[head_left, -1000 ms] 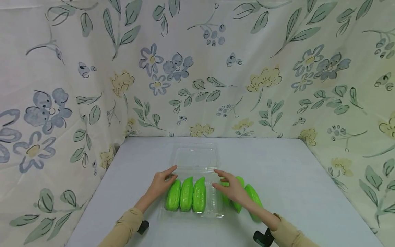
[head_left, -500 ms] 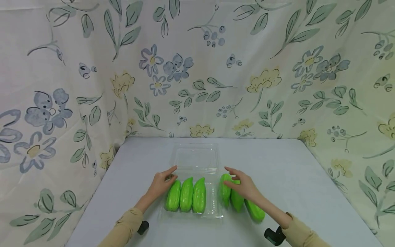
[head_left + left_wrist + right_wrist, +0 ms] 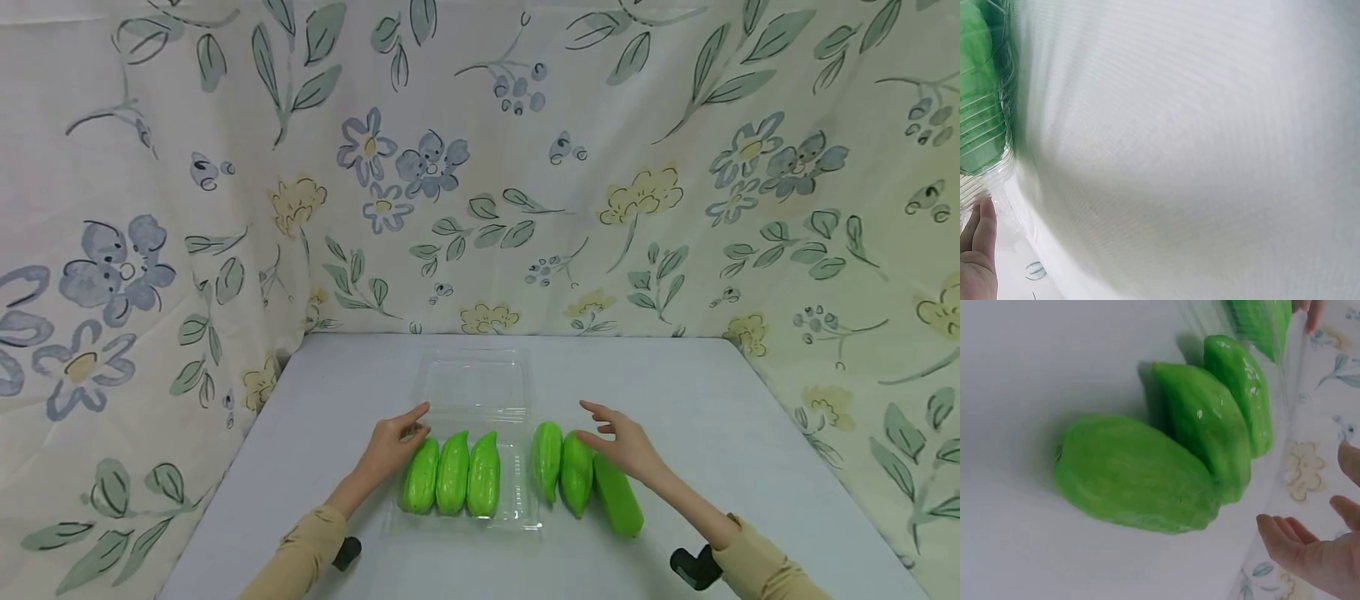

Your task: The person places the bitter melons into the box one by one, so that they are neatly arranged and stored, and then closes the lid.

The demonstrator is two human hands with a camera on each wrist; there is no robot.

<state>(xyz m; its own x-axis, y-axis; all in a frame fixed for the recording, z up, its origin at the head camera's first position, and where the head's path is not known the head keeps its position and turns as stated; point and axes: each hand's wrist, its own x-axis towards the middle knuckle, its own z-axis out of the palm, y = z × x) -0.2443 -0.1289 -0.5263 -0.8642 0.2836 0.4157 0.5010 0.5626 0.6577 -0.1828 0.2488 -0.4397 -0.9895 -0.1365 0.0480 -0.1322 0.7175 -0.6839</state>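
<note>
A clear plastic clamshell box (image 3: 520, 487) lies with its lid (image 3: 480, 379) folded back, away from me. Side by side in its left part are three glossy green gourd-like fruits (image 3: 453, 473). My left hand (image 3: 395, 439) is at the box's upper left side, thumb and index finger apart. In the left wrist view, extended fingers (image 3: 985, 228) reach the box's ribbed edge. To the box's right lie three more green fruits (image 3: 576, 475), the rightmost (image 3: 1135, 475) tilted. My right hand (image 3: 626, 444) hovers by their far ends, fingers spread, holding nothing.
A white table (image 3: 645, 375) carries everything. A floral curtain (image 3: 525, 167) hangs behind it and at both sides. Dark wrist cameras (image 3: 696, 568) sit under both sleeves. The box has bare floor right of its third fruit.
My right hand has moved right, from over the box's right edge to beside the loose fruits, uncovering them. The rightmost fruit has rolled slightly. The left hand stays in place.
</note>
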